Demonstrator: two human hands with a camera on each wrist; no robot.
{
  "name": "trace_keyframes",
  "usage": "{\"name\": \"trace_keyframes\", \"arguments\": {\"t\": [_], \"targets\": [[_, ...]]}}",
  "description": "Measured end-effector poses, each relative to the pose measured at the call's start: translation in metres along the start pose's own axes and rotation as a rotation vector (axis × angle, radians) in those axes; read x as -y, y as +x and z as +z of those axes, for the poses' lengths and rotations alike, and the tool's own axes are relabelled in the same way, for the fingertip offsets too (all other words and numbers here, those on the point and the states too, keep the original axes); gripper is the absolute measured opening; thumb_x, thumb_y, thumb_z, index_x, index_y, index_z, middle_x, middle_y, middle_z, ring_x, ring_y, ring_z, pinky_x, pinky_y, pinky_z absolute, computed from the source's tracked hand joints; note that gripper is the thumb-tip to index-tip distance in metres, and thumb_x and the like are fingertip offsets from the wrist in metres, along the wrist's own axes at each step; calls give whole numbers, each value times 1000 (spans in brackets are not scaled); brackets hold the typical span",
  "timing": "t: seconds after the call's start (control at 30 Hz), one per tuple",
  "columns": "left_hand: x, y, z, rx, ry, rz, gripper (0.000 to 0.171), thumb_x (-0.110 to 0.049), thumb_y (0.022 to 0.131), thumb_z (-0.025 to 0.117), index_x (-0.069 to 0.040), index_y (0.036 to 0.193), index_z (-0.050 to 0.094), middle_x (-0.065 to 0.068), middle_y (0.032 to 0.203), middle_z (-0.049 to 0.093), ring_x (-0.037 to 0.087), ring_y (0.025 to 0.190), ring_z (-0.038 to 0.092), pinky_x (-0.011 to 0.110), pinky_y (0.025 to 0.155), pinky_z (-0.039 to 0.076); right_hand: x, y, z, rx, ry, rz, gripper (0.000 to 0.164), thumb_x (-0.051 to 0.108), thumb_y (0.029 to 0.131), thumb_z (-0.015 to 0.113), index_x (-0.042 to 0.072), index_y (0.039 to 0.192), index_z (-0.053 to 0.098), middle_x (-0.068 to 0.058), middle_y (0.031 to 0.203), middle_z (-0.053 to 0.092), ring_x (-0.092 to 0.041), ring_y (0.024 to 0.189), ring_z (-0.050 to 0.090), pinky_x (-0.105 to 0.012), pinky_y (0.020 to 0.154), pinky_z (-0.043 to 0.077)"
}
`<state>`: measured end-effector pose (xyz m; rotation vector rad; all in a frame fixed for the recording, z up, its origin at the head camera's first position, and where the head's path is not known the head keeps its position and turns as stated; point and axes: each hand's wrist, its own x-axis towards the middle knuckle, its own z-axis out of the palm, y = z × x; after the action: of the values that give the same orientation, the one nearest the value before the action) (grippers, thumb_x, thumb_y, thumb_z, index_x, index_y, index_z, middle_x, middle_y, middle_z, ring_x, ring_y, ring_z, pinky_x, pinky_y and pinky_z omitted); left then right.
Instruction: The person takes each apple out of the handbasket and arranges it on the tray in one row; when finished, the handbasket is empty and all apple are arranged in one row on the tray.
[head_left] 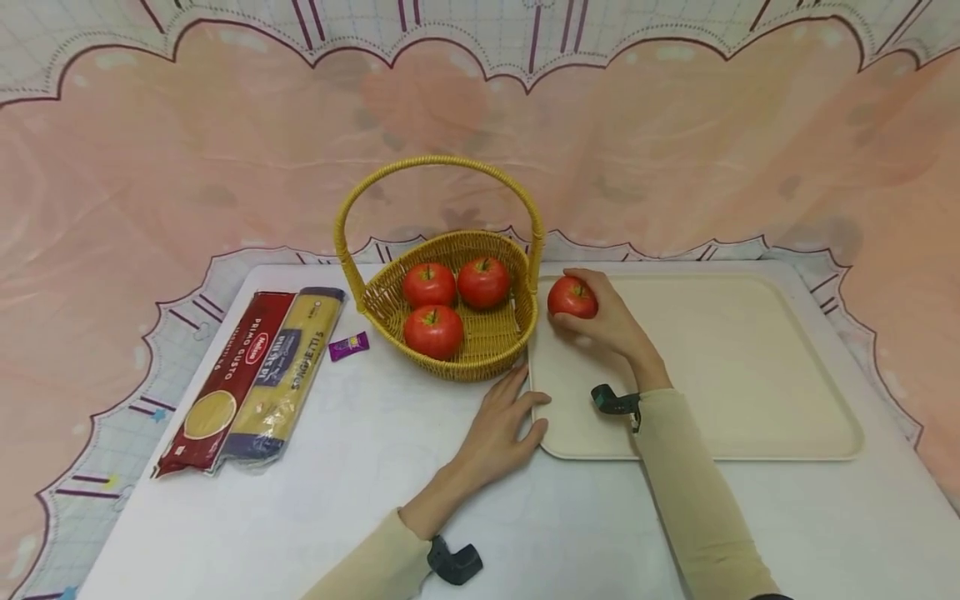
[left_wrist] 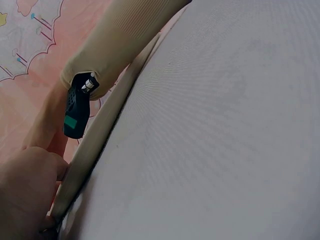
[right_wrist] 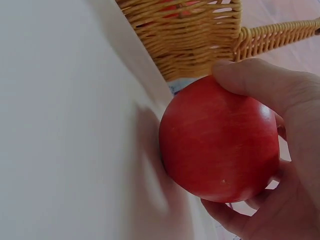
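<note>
In the head view, my right hand [head_left: 603, 321] grips a red apple [head_left: 572, 297] over the back left corner of the beige tray [head_left: 712, 367]. The right wrist view shows thumb and fingers curled round this apple [right_wrist: 220, 140], with its shadow on the tray surface beside it. My left hand [head_left: 495, 433] rests at the tray's left edge, thumb and forefinger over the rim and the other fingers reaching toward the wicker basket [head_left: 487, 329]. In the left wrist view, the left hand [left_wrist: 30, 190] lies against the tray's side [left_wrist: 85, 160]. Three more apples [head_left: 435, 332] sit in the basket.
The basket's tall handle [head_left: 442, 160] arches over it, close to the tray's left side. Left of the basket lie a small purple packet [head_left: 348, 346] and two packs of spaghetti [head_left: 285, 375] on the white table [head_left: 360, 475]. A patterned pink cloth [head_left: 285, 167] hangs behind.
</note>
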<state>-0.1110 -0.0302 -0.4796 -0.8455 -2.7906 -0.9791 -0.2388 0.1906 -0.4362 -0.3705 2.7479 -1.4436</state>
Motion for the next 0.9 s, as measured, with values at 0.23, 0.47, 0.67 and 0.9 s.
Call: {"name": "trace_keyframes", "arguments": {"t": [0.23,0.47,0.67,0.9], "targets": [[0,-2,-1,3,11,-2,27,-27,91,55,-19,117,61,14,153,30,29,143,26,47,116,24,-2,0,1,1,9,7,72,32,80,74,23,141,37,-8,142,37,-29,123,45,-54,101,42],[-1,-2,-2,12,3,-9,27,-28,92,54,-19,117,60,14,153,29,28,144,25,47,116,22,-4,1,1,2,23,42,78,36,81,72,23,145,30,-11,146,29,-34,128,40,-57,103,38],[0,-1,-1,14,-1,-12,26,-27,92,53,-20,117,60,14,153,29,28,144,24,47,117,22,-5,3,4,0,26,45,78,36,83,71,22,146,28,-13,145,28,-35,129,39,-57,105,37],[0,0,0,18,-3,-15,25,-28,93,53,-20,115,60,13,154,29,27,144,23,46,117,21,-4,4,8,9,22,20,78,32,83,71,17,146,28,-15,143,31,-32,127,41,-52,106,38]]}}
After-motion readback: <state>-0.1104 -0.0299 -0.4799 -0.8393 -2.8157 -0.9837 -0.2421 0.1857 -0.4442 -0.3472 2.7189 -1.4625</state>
